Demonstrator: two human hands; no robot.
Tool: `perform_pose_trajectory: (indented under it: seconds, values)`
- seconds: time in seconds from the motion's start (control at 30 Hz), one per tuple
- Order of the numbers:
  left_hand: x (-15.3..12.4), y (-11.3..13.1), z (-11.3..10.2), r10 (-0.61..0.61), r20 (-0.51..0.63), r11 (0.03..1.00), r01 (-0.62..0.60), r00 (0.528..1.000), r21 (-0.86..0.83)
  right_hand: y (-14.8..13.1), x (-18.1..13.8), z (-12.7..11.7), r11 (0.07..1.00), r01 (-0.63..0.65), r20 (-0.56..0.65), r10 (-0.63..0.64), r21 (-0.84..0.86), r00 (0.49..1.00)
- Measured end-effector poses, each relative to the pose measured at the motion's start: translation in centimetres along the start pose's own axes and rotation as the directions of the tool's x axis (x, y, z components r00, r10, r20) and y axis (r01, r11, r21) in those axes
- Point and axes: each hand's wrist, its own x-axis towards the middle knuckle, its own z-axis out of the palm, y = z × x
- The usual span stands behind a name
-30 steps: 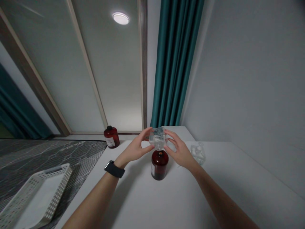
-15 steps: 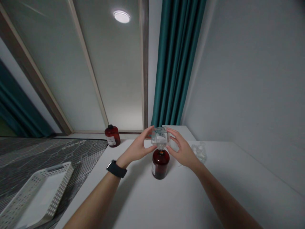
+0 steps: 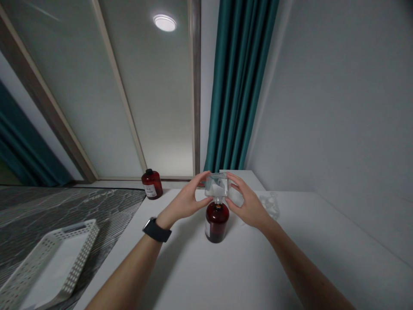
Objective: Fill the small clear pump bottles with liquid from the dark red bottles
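A clear square glass bottle (image 3: 217, 185) is held upside down between both hands, its neck pointing down at the mouth of a dark red-brown bottle (image 3: 217, 222). My left hand (image 3: 188, 199) grips its left side between thumb and fingers. On the opposite side, my right hand (image 3: 248, 202) clasps it the same way. The brown bottle stands upright on the white table (image 3: 206, 275) and bears a pale label. Whether the two necks touch or sit slightly apart, I cannot tell.
A second red-brown bottle (image 3: 152, 184) with a black cap stands at the table's far left corner. Crumpled clear plastic (image 3: 270, 205) lies right of my right hand. A white perforated basket (image 3: 72, 267) sits lower left on the grey patterned surface. A grey wall (image 3: 348, 107) borders the right.
The glass bottle has turned slightly and looks more level in my hands. Both hands stay in nearly the same place, and the brown bottle has not visibly moved.
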Motion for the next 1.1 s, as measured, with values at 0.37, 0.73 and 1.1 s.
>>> perform_pose_trajectory:
  seconds: [0.37, 0.73, 1.1]
  values:
    - [-0.1, -0.14, -0.13, 0.049, 0.003, 0.997, -0.049, 0.999, 0.066, 0.44, 0.01, 0.05, 0.997, 0.069, -0.012, -0.07, -0.026, 0.997]
    - [0.02, 0.04, -0.17, 0.074, 0.002, 0.993, -0.074, 0.997, 0.093, 0.38, 0.01, -0.1, 0.996, 0.08, -0.017, -0.081, -0.04, 0.997]
    - [0.1, 0.46, -0.47, 0.106, 0.001, 0.987, -0.105, 0.994, 0.119, 0.07, 0.12, -0.29, 0.992, 0.099, -0.018, -0.101, -0.074, 0.995]
